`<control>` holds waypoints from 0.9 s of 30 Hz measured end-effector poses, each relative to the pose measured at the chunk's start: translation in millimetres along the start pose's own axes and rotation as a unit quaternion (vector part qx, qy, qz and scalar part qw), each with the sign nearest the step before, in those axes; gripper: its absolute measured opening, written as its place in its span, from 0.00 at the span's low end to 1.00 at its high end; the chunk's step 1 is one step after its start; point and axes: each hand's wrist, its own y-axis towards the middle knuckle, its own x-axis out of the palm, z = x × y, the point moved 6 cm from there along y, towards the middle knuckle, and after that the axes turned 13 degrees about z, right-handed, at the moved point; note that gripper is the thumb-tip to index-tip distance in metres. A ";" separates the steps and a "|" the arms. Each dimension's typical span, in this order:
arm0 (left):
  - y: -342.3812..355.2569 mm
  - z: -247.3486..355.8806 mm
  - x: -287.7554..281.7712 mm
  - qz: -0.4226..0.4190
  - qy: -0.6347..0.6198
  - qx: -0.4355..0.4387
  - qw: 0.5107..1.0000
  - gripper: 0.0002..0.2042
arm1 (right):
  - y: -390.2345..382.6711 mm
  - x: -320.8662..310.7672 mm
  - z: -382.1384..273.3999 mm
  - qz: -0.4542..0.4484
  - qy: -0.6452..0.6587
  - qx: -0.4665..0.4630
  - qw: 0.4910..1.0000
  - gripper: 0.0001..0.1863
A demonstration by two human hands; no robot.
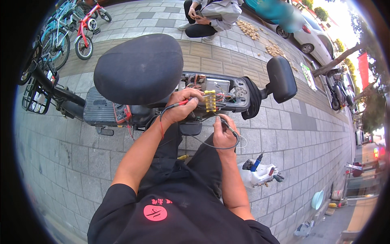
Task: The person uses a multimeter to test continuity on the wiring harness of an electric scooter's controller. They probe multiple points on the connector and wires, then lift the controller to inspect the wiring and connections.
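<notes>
My left hand (pixel 180 106) is closed round a red multimeter probe (pixel 178 104), its tip end reaching toward a yellow terminal block (pixel 210 101). Pinched in my right hand (pixel 224 133) is a black multimeter probe (pixel 227 126), pointing up at the block's near end. Colored wires (pixel 221 96) run from the block into the open compartment of an electric scooter (pixel 243 97). Whether either tip touches metal is too small to tell. A red multimeter (pixel 122 113) lies on the scooter's ribbed footboard (pixel 97 107), its leads trailing to my hands. The black seat (pixel 140 69) is tipped up beside the compartment.
A white bag of tools (pixel 260 175) with a blue-handled tool (pixel 256 162) sits on the paving to my right. Across the scooter a person (pixel 213 18) crouches. Bicycles (pixel 57 42) stand far left. The padded backrest (pixel 281 79) juts out right of the compartment.
</notes>
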 end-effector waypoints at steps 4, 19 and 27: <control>0.3 0.0 1.7 0.001 -0.003 0.003 1.000 0.09 | 0.5 0.0 2.0 0.021 -0.010 -0.052 0.998 0.10; 0.7 1.8 4.6 -0.004 0.007 0.018 1.000 0.10 | -2.9 2.4 24.6 0.015 0.009 -0.007 1.000 0.10; -1.2 3.8 1.0 -0.013 0.000 0.000 1.000 0.09 | -3.5 5.5 17.9 0.012 0.040 -0.014 0.999 0.10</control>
